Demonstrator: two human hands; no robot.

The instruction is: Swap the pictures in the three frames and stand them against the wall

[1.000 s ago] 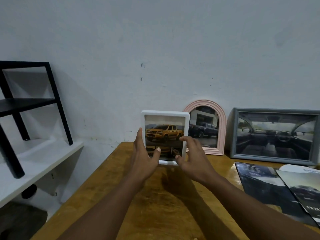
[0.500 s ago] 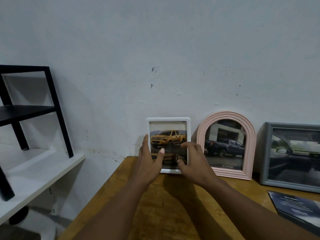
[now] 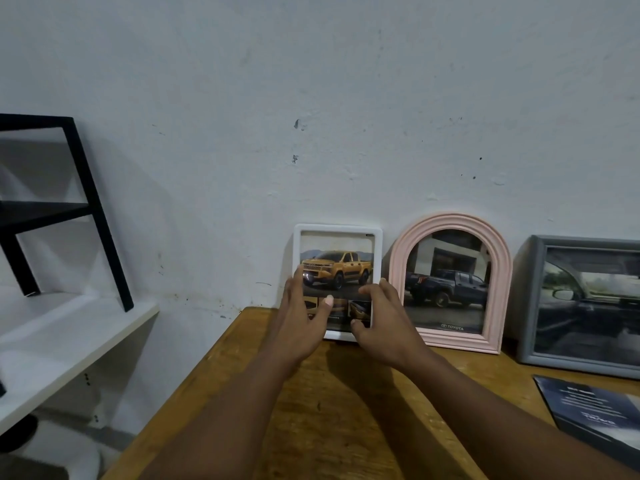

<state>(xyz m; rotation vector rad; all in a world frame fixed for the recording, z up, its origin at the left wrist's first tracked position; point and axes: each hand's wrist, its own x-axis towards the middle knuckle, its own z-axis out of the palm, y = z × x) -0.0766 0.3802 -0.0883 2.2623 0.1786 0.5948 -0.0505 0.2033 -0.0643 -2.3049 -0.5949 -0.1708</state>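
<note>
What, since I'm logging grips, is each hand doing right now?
Left hand: holds the white frame by its left edge, thumb on the front.
Right hand: holds the white frame's right edge, fingers curled round it.

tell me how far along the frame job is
The pink frame and grey frame already lean on the wall, pictures in. The left hand and right hand grip the white frame, upright on the table. Left: letting go.

On the table (image 3: pixel 332 410), along the wall (image 3: pixel 311 98), stand the left frame (image 3: pixel 337 258), middle frame (image 3: pixel 450 282) and right frame (image 3: pixel 585 303).
</note>
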